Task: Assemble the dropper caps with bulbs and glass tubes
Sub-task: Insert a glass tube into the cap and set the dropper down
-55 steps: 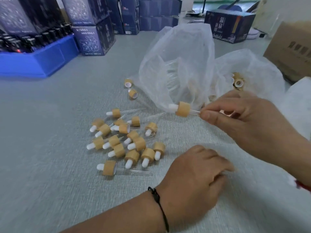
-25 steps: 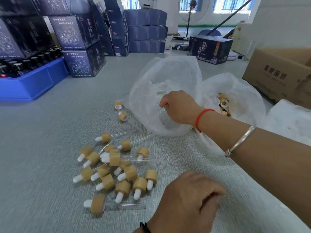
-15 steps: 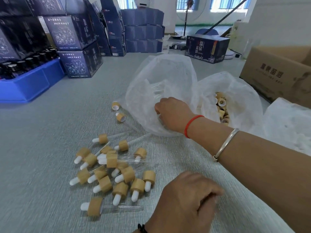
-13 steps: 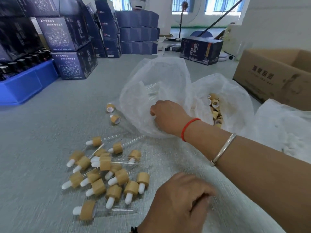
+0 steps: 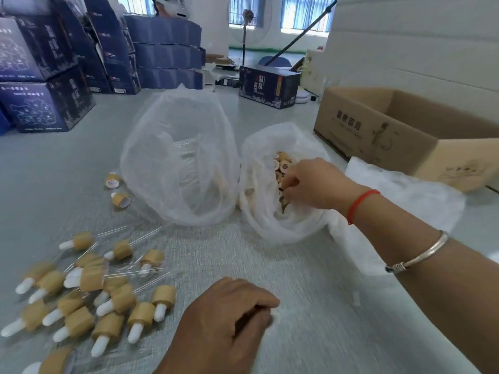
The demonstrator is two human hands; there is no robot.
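Backdrop: grey surface [image 5: 310, 279] in a stockroom, navy cartons [image 5: 46, 103] stacked along the far left edge, windows behind.
Writing: loose navy box [image 5: 270, 86] at the far edge reads 温泉 plus smaller characters, same on the stacks; brown cardboard box [image 5: 405, 130] at the right edge has printed characters too blurry to read.
Finished droppers [image 5: 94, 292]: pile near the front left corner, tan wood-look collars, white rubber bulbs, thin clear glass tubes.
Tube bag [image 5: 181, 163]: see-through plastic, mid-surface, glass tubes faintly visible inside.
Cap bag [image 5: 270, 211]: right beside it, full of tan caps [image 5: 282, 164].
Right hand [image 5: 313, 184]: grip down in the cap bag, fingers curled among the caps, honestly can't tell if it's got one.
Left hand [image 5: 224, 322]: loosely curled on the surface at the front edge, holding nothing I can see.
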